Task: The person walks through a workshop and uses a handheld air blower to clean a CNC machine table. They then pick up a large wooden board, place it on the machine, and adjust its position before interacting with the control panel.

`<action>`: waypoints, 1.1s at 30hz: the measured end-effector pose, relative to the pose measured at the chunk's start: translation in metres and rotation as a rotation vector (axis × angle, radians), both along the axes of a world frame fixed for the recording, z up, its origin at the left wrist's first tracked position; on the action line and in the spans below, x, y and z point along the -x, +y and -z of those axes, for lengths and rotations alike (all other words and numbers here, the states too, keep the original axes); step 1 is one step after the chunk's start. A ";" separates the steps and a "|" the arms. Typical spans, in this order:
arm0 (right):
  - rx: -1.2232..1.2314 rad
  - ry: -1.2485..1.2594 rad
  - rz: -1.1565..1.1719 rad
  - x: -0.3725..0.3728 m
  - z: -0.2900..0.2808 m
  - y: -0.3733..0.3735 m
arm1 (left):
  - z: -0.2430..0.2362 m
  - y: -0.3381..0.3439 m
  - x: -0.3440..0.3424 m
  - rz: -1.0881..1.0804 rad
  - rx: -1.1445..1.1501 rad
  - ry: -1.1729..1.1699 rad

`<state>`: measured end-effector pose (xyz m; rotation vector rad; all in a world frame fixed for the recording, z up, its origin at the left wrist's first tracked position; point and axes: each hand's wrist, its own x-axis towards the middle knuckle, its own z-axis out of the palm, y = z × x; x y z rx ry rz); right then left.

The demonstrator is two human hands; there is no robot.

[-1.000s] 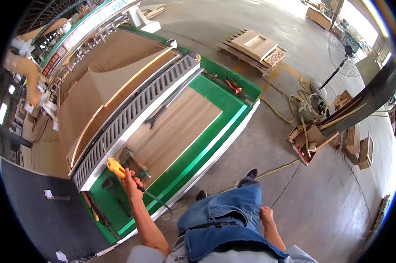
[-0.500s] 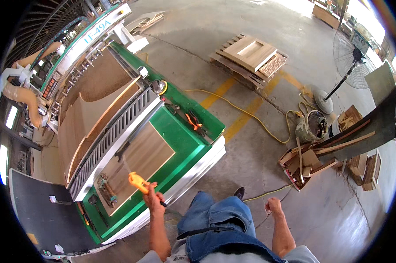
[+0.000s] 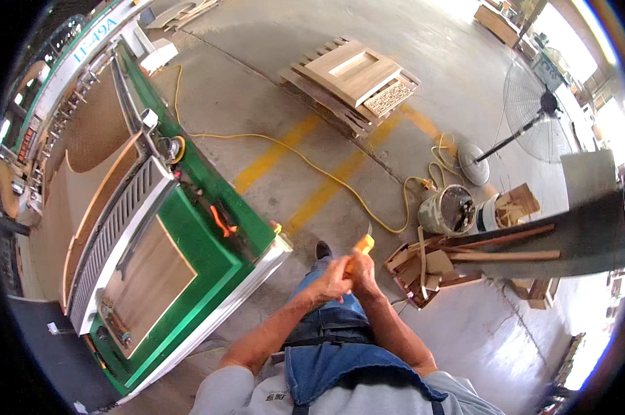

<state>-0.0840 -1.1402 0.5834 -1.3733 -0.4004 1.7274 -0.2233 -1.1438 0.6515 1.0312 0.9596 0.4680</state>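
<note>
In front of my body, my two hands meet around a yellow air blow gun (image 3: 364, 244), its thin nozzle pointing up and away. My right hand (image 3: 364, 275) is wrapped around its handle. Pressed against it from the left, my left hand (image 3: 331, 281) has its fingers curled on the same handle. The fingers overlap, so part of the grip is hidden. To the left, a wood-grain panel (image 3: 153, 277) lies on the green machine bed (image 3: 212, 277). Orange-handled pliers (image 3: 221, 221) rest in the tray along its edge.
Beyond the floor's yellow stripes stands a pallet (image 3: 305, 86) with wooden panels. A yellow cord (image 3: 312, 162) snakes across the concrete. At right are a bucket (image 3: 440, 214), a box of wood scraps (image 3: 416, 290), a standing fan (image 3: 520, 131) and a dark curved sheet (image 3: 582, 232).
My left hand has carried the blow gun rightward, away from the machine. My right hand has come in to meet it and closed on the handle. The view has shifted right.
</note>
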 end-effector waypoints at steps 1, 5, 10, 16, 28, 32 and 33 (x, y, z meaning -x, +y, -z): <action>0.132 -0.035 0.071 -0.026 0.026 0.019 | 0.004 0.012 -0.013 0.048 0.050 0.008; 0.548 -0.027 0.297 -0.133 0.097 0.044 | 0.028 0.053 -0.041 0.465 0.269 -0.094; 0.687 0.056 -0.093 -0.147 0.094 0.112 | 0.021 0.098 -0.030 0.310 0.261 -0.105; 0.330 0.216 -0.523 -0.088 0.069 0.307 | -0.007 0.200 -0.027 0.024 0.093 0.044; -0.023 0.115 -0.775 0.013 0.026 0.643 | -0.080 0.162 -0.014 -0.780 0.523 0.280; 0.064 0.174 -0.775 0.046 0.041 0.709 | -0.084 0.135 -0.074 -1.113 0.608 0.341; 0.054 0.152 -0.842 0.056 0.042 0.716 | -0.070 0.143 -0.084 -1.195 0.587 0.316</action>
